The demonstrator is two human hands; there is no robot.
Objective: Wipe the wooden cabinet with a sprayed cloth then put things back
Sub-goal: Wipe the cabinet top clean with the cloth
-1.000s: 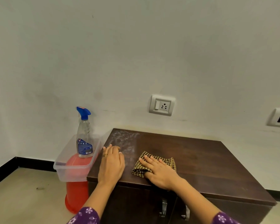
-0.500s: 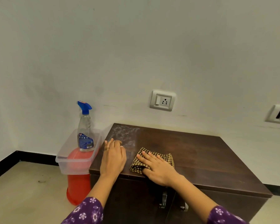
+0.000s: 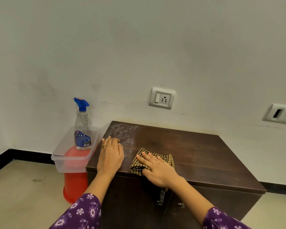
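The dark wooden cabinet (image 3: 205,156) stands against the wall. A whitish dusty patch (image 3: 122,131) marks its back left corner. My right hand (image 3: 157,169) lies flat on a brown checked cloth (image 3: 165,158) near the front edge, thumb curled under the cloth's front. My left hand (image 3: 110,156) rests palm down on the left front of the top, fingers together, holding nothing. A clear spray bottle (image 3: 82,129) with a blue trigger stands upright in a clear plastic box (image 3: 69,164) left of the cabinet.
The plastic box sits on an upturned red bucket (image 3: 74,185) on the floor beside the cabinet. A wall socket (image 3: 162,98) is above the cabinet and another plate (image 3: 281,114) is at the right. Two metal door handles (image 3: 161,198) hang on the cabinet front.
My right hand and the cloth have slid slightly toward the front edge. The camera view has shifted a little; my left hand stays in place.
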